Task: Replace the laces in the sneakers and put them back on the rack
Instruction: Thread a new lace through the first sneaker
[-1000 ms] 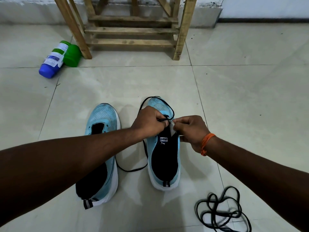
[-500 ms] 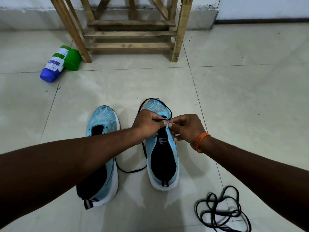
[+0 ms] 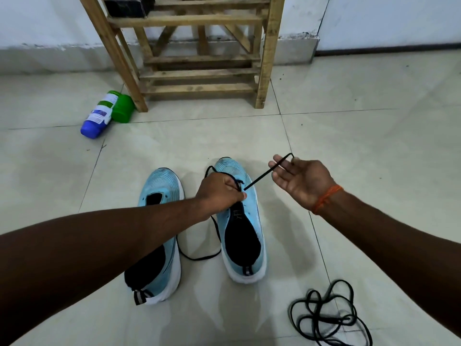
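Black lace point(image 3: 262, 176) in left hand point(image 3: 219, 193) grip (atop sneaker point(image 3: 240, 240)); looped round right hand point(image 3: 303, 182)

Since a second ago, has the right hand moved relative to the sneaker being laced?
Yes. The right hand has left the sneaker, moving right and toward the rack, with the lace running taut to it.
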